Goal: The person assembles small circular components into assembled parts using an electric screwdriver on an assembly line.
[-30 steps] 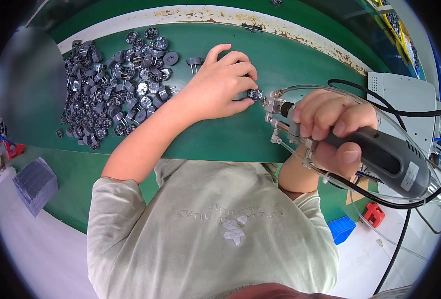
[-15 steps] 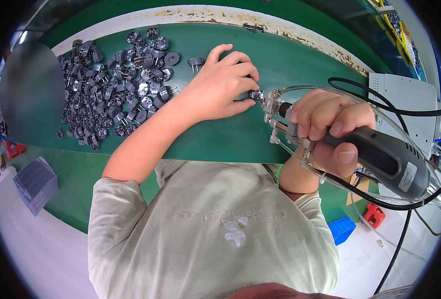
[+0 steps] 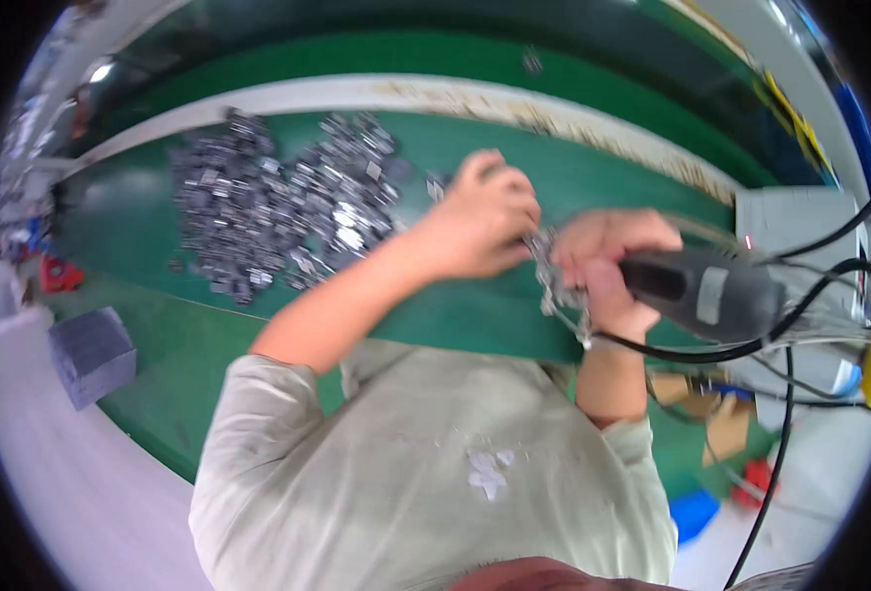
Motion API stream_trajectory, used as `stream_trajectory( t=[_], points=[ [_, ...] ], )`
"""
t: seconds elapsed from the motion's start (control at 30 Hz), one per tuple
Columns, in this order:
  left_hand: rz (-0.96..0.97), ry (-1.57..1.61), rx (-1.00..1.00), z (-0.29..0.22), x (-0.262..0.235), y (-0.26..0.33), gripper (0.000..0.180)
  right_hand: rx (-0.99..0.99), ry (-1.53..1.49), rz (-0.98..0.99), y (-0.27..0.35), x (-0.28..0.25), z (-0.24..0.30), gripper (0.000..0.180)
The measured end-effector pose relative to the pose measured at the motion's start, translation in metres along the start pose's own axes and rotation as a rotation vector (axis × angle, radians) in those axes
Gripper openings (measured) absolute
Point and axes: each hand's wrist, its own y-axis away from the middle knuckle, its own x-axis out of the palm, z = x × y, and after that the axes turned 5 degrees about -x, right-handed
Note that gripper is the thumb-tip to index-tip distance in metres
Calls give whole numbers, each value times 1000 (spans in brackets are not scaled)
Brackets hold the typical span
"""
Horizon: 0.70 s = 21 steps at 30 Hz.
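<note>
Over the green worktop, both hands are brought close together, right of the middle of the view. By the right hand a dark handheld tool is gripped firmly, fingers laid over its top and thumb pressed along the near side, with the body of the tool pointed away to the right. Its metal head is directed to the left, toward the fingertips of the left hand. The left fingers are curled and drawn near the thumb, just beside that head; because of the blur there, it cannot fairly be told whether a small part is pinched between them or how wide they are parted.

To the left of the hands, a broad pile of small dark parts is spread on the worktop, with bright glints thrown back from some of them. One single part is set apart from the pile, just beyond the left hand. A black cable is looped beneath the tool. At the worktop's far edge a white ledge is seen, marked with brown patches along its right portion. Below on the right, a blue bin is placed near a red object.
</note>
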Motion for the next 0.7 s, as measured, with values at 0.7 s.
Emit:
stream_trajectory(
  t=[0.7],
  points=[
    [-211,-341,-621,170,-77,-117,43,-223,-404,-82,14,-37,-5,37]
  ],
)
